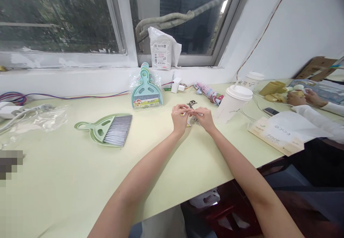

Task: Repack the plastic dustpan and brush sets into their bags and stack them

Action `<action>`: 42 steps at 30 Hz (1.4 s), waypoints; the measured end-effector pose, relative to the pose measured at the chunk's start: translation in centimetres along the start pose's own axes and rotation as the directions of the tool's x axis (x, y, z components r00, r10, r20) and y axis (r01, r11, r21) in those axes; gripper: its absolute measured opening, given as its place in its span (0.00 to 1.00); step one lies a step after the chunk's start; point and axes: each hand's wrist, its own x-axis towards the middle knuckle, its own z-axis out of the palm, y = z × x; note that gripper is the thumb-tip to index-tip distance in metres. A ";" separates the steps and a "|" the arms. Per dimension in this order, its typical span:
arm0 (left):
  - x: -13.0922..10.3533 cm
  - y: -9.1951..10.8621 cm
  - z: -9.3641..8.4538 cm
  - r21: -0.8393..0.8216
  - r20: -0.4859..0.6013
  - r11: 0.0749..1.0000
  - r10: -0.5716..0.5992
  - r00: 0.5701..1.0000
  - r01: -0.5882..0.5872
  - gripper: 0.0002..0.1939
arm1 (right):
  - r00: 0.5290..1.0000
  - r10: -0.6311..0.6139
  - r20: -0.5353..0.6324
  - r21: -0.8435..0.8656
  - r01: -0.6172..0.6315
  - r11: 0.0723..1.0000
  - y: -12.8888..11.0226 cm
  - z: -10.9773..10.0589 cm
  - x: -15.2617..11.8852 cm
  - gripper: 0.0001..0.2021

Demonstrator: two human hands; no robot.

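My left hand and my right hand meet above the table, fingertips pinched together. Whatever is between them is too small to make out. Just beyond the fingertips shows a small dark, twisted item. Partly hidden below the hands is a small clear packet with a yellow patch. Off to the left lies a green dustpan with a grey-bristled brush in it.
Wrapped blue dustpan sets lean against the wall. Two white paper cups stand right of my hands, near a pink-blue bundle. Farther right are a paper bag, a phone and another person's hands.
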 end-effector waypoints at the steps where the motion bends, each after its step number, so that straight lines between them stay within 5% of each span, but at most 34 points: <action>1: 0.0 0.0 0.1 -0.001 -0.001 1.000 -0.005 1.000 0.005 0.06 | 1.000 0.002 0.003 -0.009 -0.002 1.000 0.0 0.0 0.0 0.20; 9: 0.4 -0.2 0.0 -0.115 0.092 0.989 -0.086 0.992 0.097 0.02 | 0.999 0.048 -0.003 0.015 -0.048 0.999 -0.4 -0.3 0.1 0.20; 14: 0.5 -0.6 -0.1 -0.259 0.183 0.953 -0.113 0.977 0.158 0.09 | 0.990 0.102 -0.094 0.136 -0.089 0.987 -0.1 -0.2 0.1 0.20; 25: 0.7 -0.5 -0.2 -0.227 0.236 0.962 -0.096 0.967 0.151 0.08 | 0.991 0.109 -0.072 0.146 -0.097 0.984 -0.6 -0.4 0.3 0.20; 36: -0.1 0.3 0.4 -0.086 0.068 0.996 -0.027 0.997 0.033 0.05 | 0.999 0.043 -0.014 0.077 -0.042 0.996 -0.9 -0.2 0.3 0.23; 42: 0.5 0.1 -0.1 -0.110 0.139 0.989 -0.087 0.986 0.103 0.03 | 0.996 0.056 0.064 0.137 -0.064 0.988 -1.0 -0.5 0.4 0.24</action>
